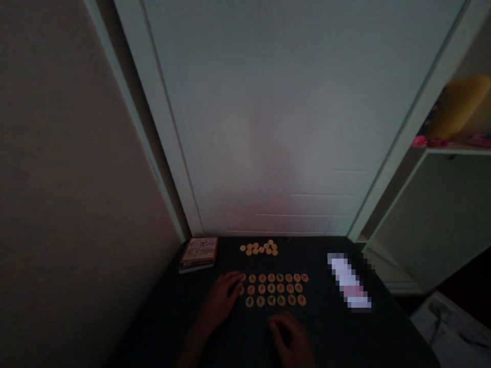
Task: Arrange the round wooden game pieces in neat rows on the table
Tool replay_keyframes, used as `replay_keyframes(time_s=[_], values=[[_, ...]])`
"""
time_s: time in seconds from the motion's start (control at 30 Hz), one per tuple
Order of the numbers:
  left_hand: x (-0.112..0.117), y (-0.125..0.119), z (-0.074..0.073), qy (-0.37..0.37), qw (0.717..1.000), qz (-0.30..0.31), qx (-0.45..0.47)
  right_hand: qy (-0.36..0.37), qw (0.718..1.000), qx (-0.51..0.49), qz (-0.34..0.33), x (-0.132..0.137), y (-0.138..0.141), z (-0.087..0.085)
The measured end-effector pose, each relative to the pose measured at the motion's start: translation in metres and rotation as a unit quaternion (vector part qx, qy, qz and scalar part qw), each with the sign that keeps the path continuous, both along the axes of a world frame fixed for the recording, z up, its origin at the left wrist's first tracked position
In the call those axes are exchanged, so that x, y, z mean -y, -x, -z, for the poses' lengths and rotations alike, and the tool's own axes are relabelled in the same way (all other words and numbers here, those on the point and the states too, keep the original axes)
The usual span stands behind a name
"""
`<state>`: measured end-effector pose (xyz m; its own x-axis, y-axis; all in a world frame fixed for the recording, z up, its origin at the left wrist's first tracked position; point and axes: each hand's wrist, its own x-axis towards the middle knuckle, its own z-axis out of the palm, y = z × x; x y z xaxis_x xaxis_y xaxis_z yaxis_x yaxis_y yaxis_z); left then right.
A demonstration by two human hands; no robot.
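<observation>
On the dark table (337, 332), what's blocked?

Left hand (220, 299) lies over the left end of three rows of round wooden pieces (274, 289). Its fingers (232, 285) hide the end pieces. Can't tell if it's gripping one.

Right hand?

Right hand (287, 335) sits below the rows, loosely curled, just apart from them. Wrist cut off by frame bottom. Nothing visible in it, grip unclear.

Around them?

Loose pile of pieces (259, 248) beyond the rows, box (199, 254) at far left corner. Right side: pixelated white-and-pink object (348, 281), unreadable. Piece marks too dim to read. Yellow thing (456, 110) on a shelf (456, 147), cut off by frame.
</observation>
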<state>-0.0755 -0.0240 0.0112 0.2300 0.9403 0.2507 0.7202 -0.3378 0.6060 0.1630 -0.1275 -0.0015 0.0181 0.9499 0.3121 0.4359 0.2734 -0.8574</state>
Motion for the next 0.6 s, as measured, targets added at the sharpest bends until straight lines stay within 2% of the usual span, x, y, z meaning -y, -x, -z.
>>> replay_keyframes(time_s=[0.27,0.4,0.5,0.6], values=[[0.002,0.002,0.005,-0.012,1.0,-0.006,0.01,-0.003,1.0,0.001,-0.005,0.0,0.001,-0.001],[-0.004,-0.001,0.003,-0.049,0.998,-0.025,0.008,-0.004,1.0,0.001,0.002,0.001,0.001,-0.002],[-0.019,-0.004,-0.003,-0.077,0.996,-0.04,0.004,-0.003,1.0,0.001,0.002,0.001,0.001,-0.001],[-0.047,-0.008,-0.01,-0.095,0.994,-0.055,0.001,0.003,1.0,0.005,0.0,0.0,0.001,0.002]])
